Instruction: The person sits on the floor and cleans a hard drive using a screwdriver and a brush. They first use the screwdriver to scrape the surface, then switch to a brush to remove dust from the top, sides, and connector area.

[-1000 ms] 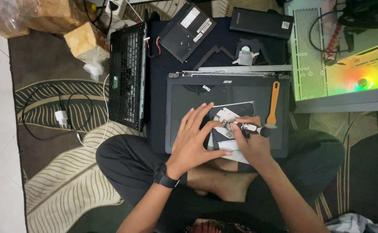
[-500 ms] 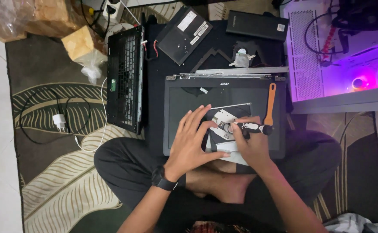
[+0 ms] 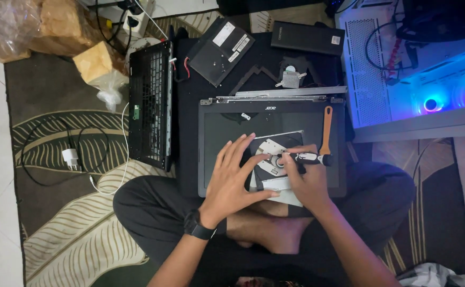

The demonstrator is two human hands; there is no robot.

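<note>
I see the optical drive [image 3: 273,159] lying out on the closed laptop [image 3: 222,127], my left hand [image 3: 232,178] spread flat beside it. My right hand [image 3: 307,183] has its fingers wrapped round a screwdriver [image 3: 304,157], tip at the drive; its casing looks unopened.

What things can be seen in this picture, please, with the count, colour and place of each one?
laptop lid: one, dark grey, closed, across the person's lap.
optical drive: one, silver and black, on the lid, under both hands.
screwdriver: one, black and white handle, in the right hand.
orange tool: one, orange handle, on the lid at the right.
keyboard frame: one, black, left of the lid.
flat black parts: two, above the lid.
small fan: one, grey, above the lid.
charger: one, white, with cable, on the rug at the left.
computer case: one, white, blue lights, upper right.
wristwatch: one, black, left wrist.
left hand: fingers spread, on the drive.
right hand: gripping the screwdriver.
</note>
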